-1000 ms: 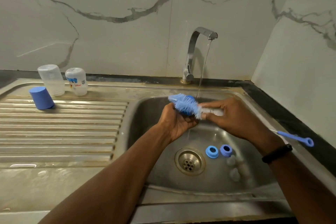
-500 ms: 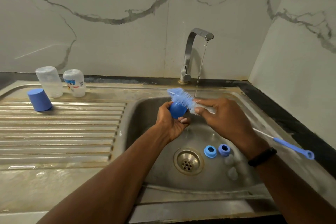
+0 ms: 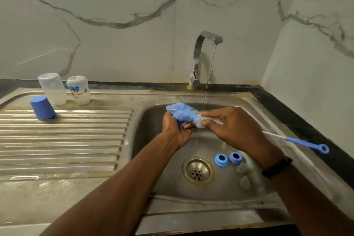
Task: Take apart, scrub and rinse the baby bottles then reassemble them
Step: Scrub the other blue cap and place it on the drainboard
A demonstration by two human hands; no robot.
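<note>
Over the sink basin (image 3: 157, 182), my left hand (image 3: 177, 130) is shut on a small blue bottle cap (image 3: 181, 122), mostly hidden by my fingers and the bristles. My right hand (image 3: 232, 126) grips the blue bottle brush (image 3: 183, 112) just behind its bristle head, and the bristles lie across the cap. The brush's long handle (image 3: 308, 143) sticks out to the right past my wrist. Two blue bottle rings (image 3: 221, 159) (image 3: 235, 157) and two clear nipples (image 3: 244, 182) lie on the basin floor right of the drain (image 3: 198, 173). Two clear bottles (image 3: 52, 89) (image 3: 79, 90) stand upside down at the back left.
The tap (image 3: 199, 57) runs a thin stream of water (image 3: 208, 74) into the basin just behind my hands. A blue cap (image 3: 42, 108) rests tilted on the ribbed steel draining board (image 3: 63, 140). Marble walls close in behind and on the right.
The brush head has slid back across the cap in my left hand, hiding most of the blue cap that showed half a second ago. Both hands stay over the basin.
</note>
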